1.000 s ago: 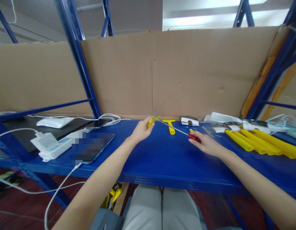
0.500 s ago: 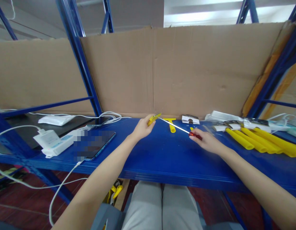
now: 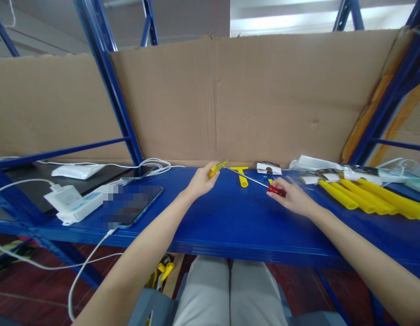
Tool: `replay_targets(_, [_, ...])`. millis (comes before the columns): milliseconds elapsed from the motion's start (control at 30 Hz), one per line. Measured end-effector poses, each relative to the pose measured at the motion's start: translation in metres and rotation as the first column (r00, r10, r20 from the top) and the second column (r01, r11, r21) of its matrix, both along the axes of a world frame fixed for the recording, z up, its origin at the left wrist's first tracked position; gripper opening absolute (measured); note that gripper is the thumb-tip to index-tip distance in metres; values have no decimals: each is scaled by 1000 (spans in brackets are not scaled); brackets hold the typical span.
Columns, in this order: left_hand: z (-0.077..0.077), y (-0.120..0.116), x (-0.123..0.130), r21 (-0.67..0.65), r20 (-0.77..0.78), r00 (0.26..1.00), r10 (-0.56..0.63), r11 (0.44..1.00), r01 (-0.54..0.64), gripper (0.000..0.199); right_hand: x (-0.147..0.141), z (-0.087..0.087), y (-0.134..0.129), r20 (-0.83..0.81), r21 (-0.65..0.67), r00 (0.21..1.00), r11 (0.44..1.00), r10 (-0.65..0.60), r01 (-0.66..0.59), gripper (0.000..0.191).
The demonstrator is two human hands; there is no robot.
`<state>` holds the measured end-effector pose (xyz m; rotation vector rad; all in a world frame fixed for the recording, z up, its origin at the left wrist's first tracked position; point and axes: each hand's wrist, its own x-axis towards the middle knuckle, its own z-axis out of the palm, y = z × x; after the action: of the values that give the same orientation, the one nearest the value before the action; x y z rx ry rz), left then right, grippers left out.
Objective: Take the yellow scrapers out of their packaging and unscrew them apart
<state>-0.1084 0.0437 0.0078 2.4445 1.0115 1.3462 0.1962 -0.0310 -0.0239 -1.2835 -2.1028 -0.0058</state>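
Note:
My left hand (image 3: 203,180) is closed on a small yellow piece (image 3: 216,168) above the back of the blue shelf (image 3: 226,217). In my right hand (image 3: 289,194) is the red handle of a screwdriver (image 3: 277,191). Its long metal shaft points left, and the tip is at the yellow piece; whether they touch is too small to tell. Behind the shaft, a yellow T-shaped part (image 3: 243,181) lies on the shelf. A white and black card (image 3: 269,168) lies to the right of that part.
Several yellow tubes (image 3: 376,199) and plastic packages lie on the right. At left are a phone (image 3: 138,208), a power strip (image 3: 84,208) and white cables (image 3: 157,165). A cardboard wall (image 3: 264,99) stands behind the shelf, between blue posts.
The camera view has shifted slightly. My right hand and the screwdriver handle have turned a little; both hands keep their holds.

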Motion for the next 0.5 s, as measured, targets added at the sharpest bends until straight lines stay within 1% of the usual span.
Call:
replay_targets(133, [0, 1, -1, -2, 17, 1000, 6, 1000, -6, 38, -5, 4, -5, 35, -76, 999, 997, 27, -24, 25])
replay_targets(300, [1, 1, -1, -3, 41, 999, 25, 1000, -24, 34, -11, 9, -9, 87, -90, 996, 996, 19, -11, 31])
replay_targets(500, [2, -2, 1, 0, 69, 998, 6, 1000, -6, 35, -10, 5, -6, 73, -53, 997, 998, -35, 39, 20])
